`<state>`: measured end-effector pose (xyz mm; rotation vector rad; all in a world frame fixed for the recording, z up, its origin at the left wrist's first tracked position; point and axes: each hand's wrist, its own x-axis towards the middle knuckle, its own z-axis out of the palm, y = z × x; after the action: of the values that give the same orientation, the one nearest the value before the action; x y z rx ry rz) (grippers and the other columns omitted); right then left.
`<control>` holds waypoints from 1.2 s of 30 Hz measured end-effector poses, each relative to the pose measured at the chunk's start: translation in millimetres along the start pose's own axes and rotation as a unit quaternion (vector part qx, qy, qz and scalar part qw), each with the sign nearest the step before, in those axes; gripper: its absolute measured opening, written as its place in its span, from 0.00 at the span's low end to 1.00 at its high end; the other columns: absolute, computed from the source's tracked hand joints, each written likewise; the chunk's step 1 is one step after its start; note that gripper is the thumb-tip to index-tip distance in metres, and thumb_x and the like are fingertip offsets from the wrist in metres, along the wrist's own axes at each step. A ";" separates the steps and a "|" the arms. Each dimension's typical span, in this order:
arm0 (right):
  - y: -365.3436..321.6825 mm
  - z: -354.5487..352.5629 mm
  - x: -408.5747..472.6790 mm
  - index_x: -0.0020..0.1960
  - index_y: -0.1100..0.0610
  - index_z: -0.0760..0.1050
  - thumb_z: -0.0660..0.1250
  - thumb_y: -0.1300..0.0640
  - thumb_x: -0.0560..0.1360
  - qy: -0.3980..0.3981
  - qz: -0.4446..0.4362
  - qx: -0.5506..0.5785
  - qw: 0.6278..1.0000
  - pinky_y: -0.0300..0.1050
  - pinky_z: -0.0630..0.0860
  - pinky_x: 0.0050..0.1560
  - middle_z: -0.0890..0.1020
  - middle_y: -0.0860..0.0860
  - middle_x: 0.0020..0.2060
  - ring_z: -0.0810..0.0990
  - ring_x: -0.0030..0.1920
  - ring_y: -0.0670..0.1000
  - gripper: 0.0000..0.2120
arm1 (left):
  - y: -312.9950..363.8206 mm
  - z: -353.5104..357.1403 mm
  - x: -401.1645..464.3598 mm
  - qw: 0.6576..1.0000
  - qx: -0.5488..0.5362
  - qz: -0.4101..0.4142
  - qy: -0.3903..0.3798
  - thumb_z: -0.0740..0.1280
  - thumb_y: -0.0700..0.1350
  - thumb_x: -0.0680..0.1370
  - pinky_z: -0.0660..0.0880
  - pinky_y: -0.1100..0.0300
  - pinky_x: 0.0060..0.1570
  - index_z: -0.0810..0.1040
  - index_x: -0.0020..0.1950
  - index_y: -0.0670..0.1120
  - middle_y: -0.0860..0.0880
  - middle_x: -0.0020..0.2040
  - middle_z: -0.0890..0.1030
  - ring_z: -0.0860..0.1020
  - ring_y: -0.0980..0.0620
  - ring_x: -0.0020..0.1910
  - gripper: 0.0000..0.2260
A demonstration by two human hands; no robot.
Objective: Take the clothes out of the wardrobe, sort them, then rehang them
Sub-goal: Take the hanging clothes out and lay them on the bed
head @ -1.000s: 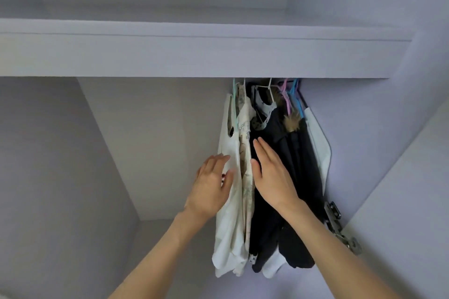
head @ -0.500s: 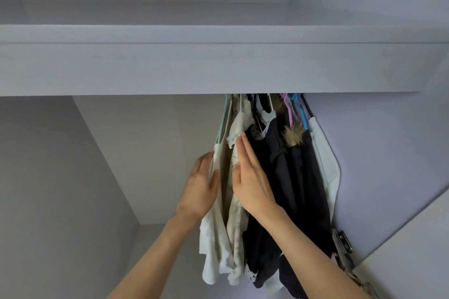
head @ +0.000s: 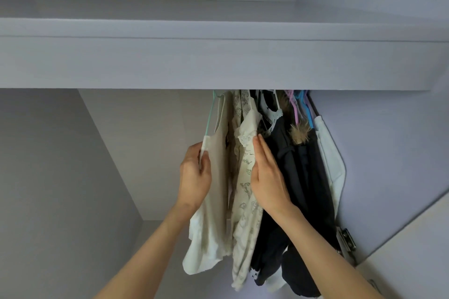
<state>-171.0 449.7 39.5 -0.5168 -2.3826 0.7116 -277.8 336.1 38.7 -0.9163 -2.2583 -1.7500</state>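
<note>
Clothes hung bunched at the right end of the wardrobe [head: 73,177], both hands raised to them.

The left hand [head: 194,177] is curled round the shoulder edge of the cream top [head: 216,201], gripped where the fabric meets its teal hanger [head: 209,116]; this top is held slightly apart, leftmost in the row. The right hand [head: 267,177] is laid flat with straight fingers against the patterned white garment [head: 245,189], nothing held, its back touching the dark clothes [head: 303,189] just beside. A fur trim [head: 300,132] is seen among the dark items, a white garment [head: 332,165] at the far right under pink and blue hangers [head: 300,104]. All are hung below the shelf [head: 218,63].
</note>
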 end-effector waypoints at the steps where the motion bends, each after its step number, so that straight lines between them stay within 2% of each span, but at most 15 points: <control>1: -0.6 -0.4 -0.2 0.76 0.54 0.50 0.54 0.68 0.78 0.000 0.006 0.002 1.000 0.32 0.58 0.67 0.51 0.47 0.76 0.55 0.74 0.45 0.30 | 0.1 -4.0 -2.6 1.000 -0.001 -0.001 0.003 0.57 0.36 0.80 0.65 0.73 0.33 0.74 0.57 0.41 0.53 0.36 0.71 0.70 0.61 0.31 0.09; 4: -7.3 0.0 0.9 0.74 0.56 0.58 0.55 0.66 0.79 0.026 0.021 0.007 0.999 0.38 0.64 0.67 0.54 0.49 0.75 0.58 0.73 0.47 0.25 | -1.5 -16.1 -10.9 1.000 0.000 -0.010 0.010 0.57 0.37 0.80 0.65 0.71 0.33 0.74 0.57 0.42 0.53 0.36 0.71 0.69 0.60 0.31 0.10; 6: -18.1 1.7 4.0 0.69 0.60 0.67 0.56 0.65 0.79 0.091 -0.013 -0.010 0.996 0.42 0.63 0.69 0.63 0.54 0.72 0.62 0.71 0.50 0.19 | -2.0 -25.3 -16.8 1.000 0.004 -0.006 0.015 0.57 0.37 0.80 0.65 0.71 0.35 0.75 0.58 0.43 0.51 0.38 0.73 0.70 0.59 0.33 0.10; 8: -36.6 4.6 7.7 0.64 0.63 0.73 0.57 0.63 0.77 0.136 -0.072 -0.027 0.988 0.36 0.63 0.65 0.72 0.56 0.65 0.68 0.66 0.52 0.17 | -0.1 -33.7 -21.3 1.000 0.006 0.001 0.018 0.58 0.37 0.80 0.66 0.70 0.36 0.75 0.58 0.43 0.49 0.40 0.74 0.70 0.59 0.33 0.10; 10: -61.4 7.8 15.1 0.64 0.63 0.73 0.57 0.62 0.78 0.102 -0.090 0.014 0.991 0.34 0.63 0.64 0.74 0.56 0.62 0.71 0.64 0.53 0.16 | 3.1 -38.0 -19.1 1.000 0.009 0.005 0.021 0.58 0.38 0.80 0.67 0.70 0.38 0.74 0.58 0.42 0.48 0.43 0.75 0.71 0.59 0.35 0.10; 13: -97.3 6.9 39.7 0.64 0.62 0.71 0.55 0.60 0.80 0.003 0.026 0.136 0.990 0.47 0.70 0.62 0.76 0.53 0.59 0.74 0.58 0.50 0.15 | 11.4 -42.1 -14.6 0.999 0.017 0.020 0.033 0.58 0.36 0.80 0.66 0.72 0.39 0.74 0.59 0.40 0.49 0.43 0.75 0.72 0.59 0.37 0.10; 16: -115.2 3.7 66.3 0.61 0.70 0.68 0.54 0.61 0.80 -0.047 0.151 0.305 0.939 0.53 0.74 0.59 0.78 0.51 0.46 0.77 0.49 0.52 0.15 | 10.7 -49.3 -27.7 0.999 0.024 0.036 0.021 0.57 0.37 0.80 0.66 0.73 0.40 0.73 0.59 0.42 0.50 0.45 0.74 0.72 0.61 0.39 0.10; 18: -118.8 6.2 69.9 0.58 0.72 0.70 0.55 0.63 0.80 -0.080 0.189 0.411 0.888 0.49 0.78 0.50 0.77 0.51 0.39 0.77 0.40 0.51 0.13 | 4.7 -54.8 -44.0 0.999 0.029 0.034 0.007 0.57 0.38 0.80 0.66 0.73 0.41 0.72 0.59 0.43 0.53 0.47 0.74 0.73 0.61 0.41 0.10; 20: -121.3 13.1 63.1 0.54 0.67 0.74 0.56 0.64 0.80 -0.110 0.214 0.433 0.869 0.42 0.77 0.42 0.76 0.52 0.37 0.76 0.37 0.49 0.10 | -2.7 -59.8 -59.3 0.999 0.035 0.020 -0.003 0.57 0.38 0.80 0.67 0.72 0.41 0.72 0.59 0.44 0.54 0.48 0.74 0.73 0.61 0.42 0.09; 23: -119.0 30.7 45.7 0.46 0.61 0.73 0.59 0.63 0.79 -0.140 0.240 0.398 0.874 0.43 0.76 0.40 0.75 0.52 0.34 0.74 0.34 0.50 0.06 | -15.1 -73.1 -84.4 0.995 0.058 0.007 -0.078 0.56 0.47 0.81 0.68 0.70 0.44 0.71 0.60 0.48 0.57 0.51 0.75 0.74 0.62 0.47 0.10; 26: -114.3 46.9 26.9 0.47 0.62 0.74 0.60 0.63 0.79 -0.173 0.239 0.342 0.892 0.46 0.73 0.39 0.73 0.52 0.31 0.71 0.31 0.50 0.05 | -33.9 -92.9 -104.7 0.981 0.107 0.018 -0.159 0.49 0.60 0.79 0.66 0.71 0.56 0.73 0.62 0.52 0.60 0.59 0.73 0.70 0.66 0.59 0.21; 28: -114.0 52.0 20.3 0.49 0.62 0.75 0.60 0.64 0.78 -0.199 0.220 0.306 0.905 0.42 0.71 0.34 0.72 0.51 0.31 0.70 0.28 0.48 0.05 | -49.3 -110.0 -105.2 0.982 0.131 -0.011 -0.138 0.49 0.59 0.78 0.65 0.70 0.59 0.73 0.63 0.51 0.59 0.62 0.72 0.70 0.63 0.62 0.22; 32: -119.7 57.6 16.5 0.51 0.61 0.75 0.57 0.64 0.79 -0.268 0.130 0.211 0.931 0.34 0.64 0.26 0.70 0.49 0.28 0.67 0.24 0.44 0.08 | -78.6 -148.8 -92.0 0.978 0.203 -0.032 -0.044 0.59 0.38 0.79 0.60 0.67 0.64 0.67 0.69 0.41 0.45 0.67 0.70 0.69 0.47 0.66 0.18; 34: -122.1 63.1 12.1 0.52 0.59 0.76 0.55 0.63 0.79 -0.302 0.073 0.146 0.939 0.31 0.61 0.25 0.69 0.47 0.29 0.66 0.25 0.42 0.11 | -85.5 -168.8 -82.5 0.966 0.255 -0.033 -0.010 0.59 0.39 0.79 0.62 0.58 0.64 0.64 0.71 0.39 0.40 0.68 0.69 0.68 0.42 0.66 0.19; 36: -123.0 70.9 5.3 0.54 0.59 0.77 0.54 0.64 0.79 -0.319 0.016 0.094 0.943 0.30 0.63 0.27 0.68 0.44 0.30 0.65 0.28 0.41 0.13 | -90.5 -184.2 -77.9 0.955 0.296 -0.021 -0.008 0.58 0.46 0.79 0.67 0.48 0.61 0.65 0.70 0.40 0.37 0.65 0.71 0.71 0.37 0.63 0.20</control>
<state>-243.4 330.4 66.6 -0.2651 -2.8479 1.2612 -309.8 125.6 -14.7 -0.7495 -2.5901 -0.9590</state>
